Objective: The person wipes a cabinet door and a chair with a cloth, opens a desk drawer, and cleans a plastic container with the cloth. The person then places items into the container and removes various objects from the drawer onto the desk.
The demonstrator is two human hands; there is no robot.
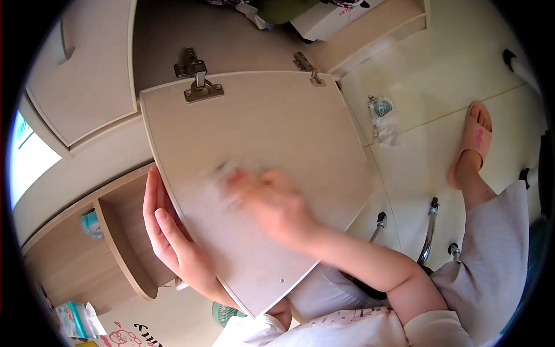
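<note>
A pale cabinet door (272, 121) stands swung out on two metal hinges (202, 87), its inner face towards me. My left hand (173, 231) rests along the door's left edge, fingers stretched out and flat against it. Over the middle of the panel, my right hand (277, 208) is smeared by motion, its fingers drawn together. At its fingertips shows a blurred whitish thing (228, 185) with a red patch; I cannot tell what it is. Near the panel's lower corner there is a small round screw or hole (282, 281).
Behind the door, the cabinet holds a white box (329, 20) and a green bundle (283, 10). A crumpled wrapper (384, 118) lies on the tiled floor. My slippered foot (474, 139) and chrome chair legs (430, 228) are at right. Left are shelves (121, 248) and a tissue pack (75, 318).
</note>
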